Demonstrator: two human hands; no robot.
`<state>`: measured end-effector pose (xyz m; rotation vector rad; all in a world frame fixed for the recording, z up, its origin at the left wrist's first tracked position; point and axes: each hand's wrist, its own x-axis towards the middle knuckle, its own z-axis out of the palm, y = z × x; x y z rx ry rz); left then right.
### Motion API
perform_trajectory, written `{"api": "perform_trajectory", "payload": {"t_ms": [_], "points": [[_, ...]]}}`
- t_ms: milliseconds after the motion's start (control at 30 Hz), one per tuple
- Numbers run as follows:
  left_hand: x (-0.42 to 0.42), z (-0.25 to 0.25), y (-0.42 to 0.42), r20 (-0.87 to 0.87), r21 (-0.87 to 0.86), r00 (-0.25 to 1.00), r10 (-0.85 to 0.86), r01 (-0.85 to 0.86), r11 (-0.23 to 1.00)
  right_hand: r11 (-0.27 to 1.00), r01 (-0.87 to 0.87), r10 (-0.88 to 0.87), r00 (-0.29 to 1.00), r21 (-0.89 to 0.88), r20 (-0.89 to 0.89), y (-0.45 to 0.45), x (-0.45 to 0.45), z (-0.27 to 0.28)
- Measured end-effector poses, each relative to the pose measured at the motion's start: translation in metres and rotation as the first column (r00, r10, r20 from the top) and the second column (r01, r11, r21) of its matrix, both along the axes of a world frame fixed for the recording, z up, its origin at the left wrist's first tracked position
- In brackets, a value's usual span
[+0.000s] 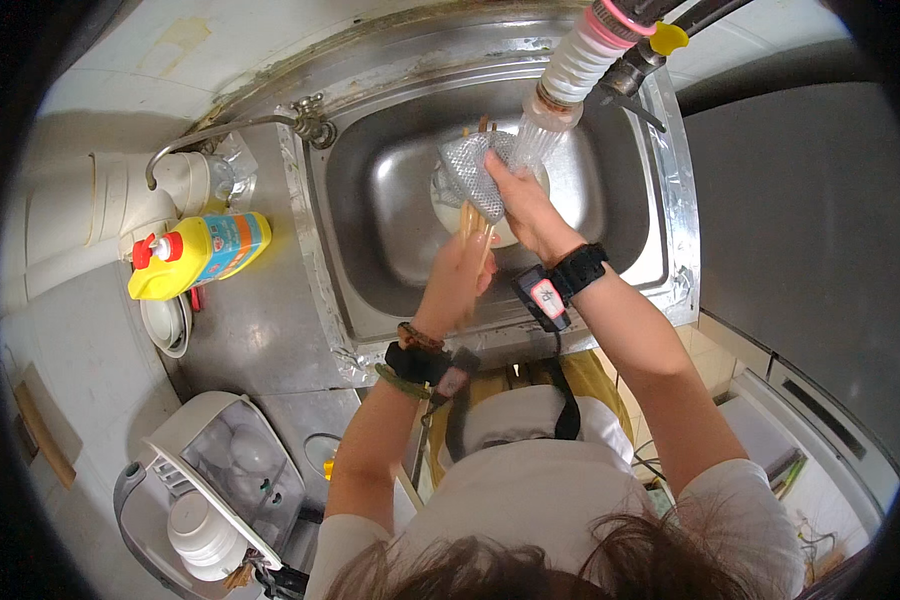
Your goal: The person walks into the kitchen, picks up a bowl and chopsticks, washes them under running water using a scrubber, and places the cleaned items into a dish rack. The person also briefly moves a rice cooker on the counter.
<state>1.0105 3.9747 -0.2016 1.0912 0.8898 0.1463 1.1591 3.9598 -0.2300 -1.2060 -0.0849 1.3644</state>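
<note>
My left hand (461, 277) is closed around a bundle of wooden chopsticks (476, 225) over the steel sink (375, 247). My right hand (521, 199) presses a silvery mesh scrubbing cloth (476, 169) around the middle of the bundle, and the chopstick ends stick out beyond it. Water runs from the faucet's spray head (551, 109) just beside the cloth and my right fingers. Beneath the hands lies a pale round bowl or plate (544, 180) in the sink, partly covered by the cloth and hands.
A yellow detergent bottle (199, 255) lies on the left counter beside small stacked bowls (165, 324). A second tap (315, 127) stands at the sink's back left corner. A dish rack box (225, 517) with white bowls is at lower left. A grey appliance-like surface (802, 225) borders the right.
</note>
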Motion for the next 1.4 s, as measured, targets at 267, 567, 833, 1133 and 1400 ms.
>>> {"api": "perform_trajectory", "payload": {"t_ms": [267,567,833,1133,1400], "points": [[-0.006,-0.011,-0.002,-0.047,0.068,0.999,-0.015,0.018,0.998,0.995,-0.054,0.050,0.998,-0.083,-0.042,-0.003,0.002,0.002],[-0.018,-0.026,-0.004,-0.051,0.155,0.996,-0.075,0.083,0.984,0.999,-0.037,0.038,0.998,0.018,-0.046,-0.007,-0.008,0.011],[-0.029,-0.039,0.003,-0.087,0.136,0.977,-0.195,0.205,0.969,0.998,-0.022,0.029,0.992,0.054,-0.125,-0.011,-0.020,0.005],[-0.028,-0.029,0.000,-0.084,0.089,0.985,-0.152,0.159,0.983,0.998,-0.039,0.041,0.998,0.045,-0.044,-0.008,-0.017,-0.001],[-0.018,-0.024,-0.003,-0.030,0.064,0.999,-0.041,0.043,0.997,0.997,-0.017,0.023,0.997,-0.072,0.079,-0.003,-0.005,-0.020]]}}
